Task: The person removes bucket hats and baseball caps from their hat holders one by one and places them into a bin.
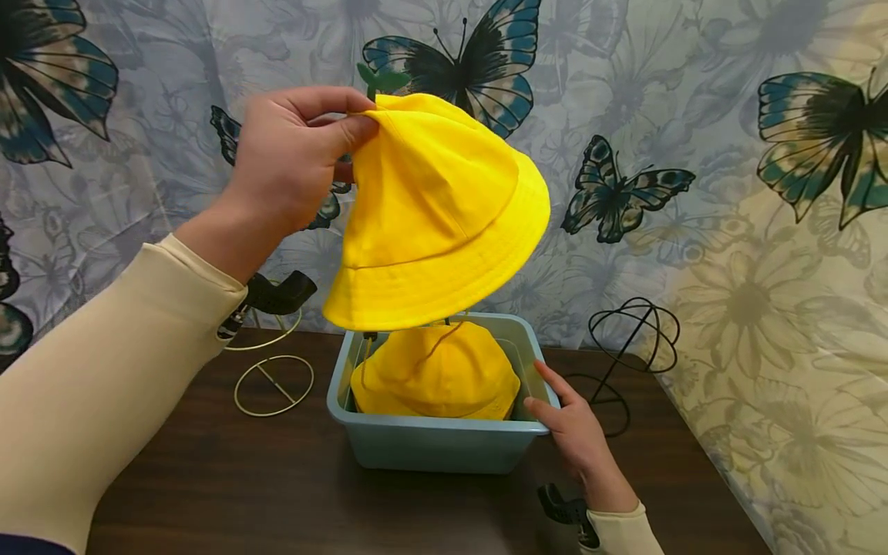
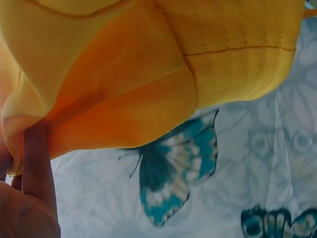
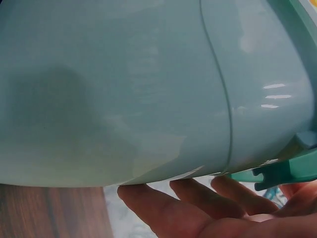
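Note:
My left hand (image 1: 291, 154) is raised and pinches a yellow bucket hat (image 1: 437, 200) at the top of its crown, beside a small green leaf sprout (image 1: 383, 81). The hat hangs above a light blue plastic basin (image 1: 437, 422), its brim tilted up to the right. Inside the basin lies a second yellow hat (image 1: 440, 370) with a thin cord across it. My right hand (image 1: 583, 439) grips the basin's right rim. In the right wrist view, several fingertips (image 3: 133, 192) touch the outer wall. The left wrist view shows fingers at the folded cloth.
The basin stands on a dark brown wooden table (image 1: 243, 478). A gold wire stand (image 1: 274, 415) is at the left and a black wire stand (image 1: 627, 348) at the right. Behind hangs a patterned backdrop (image 1: 756, 301) with printed butterflies.

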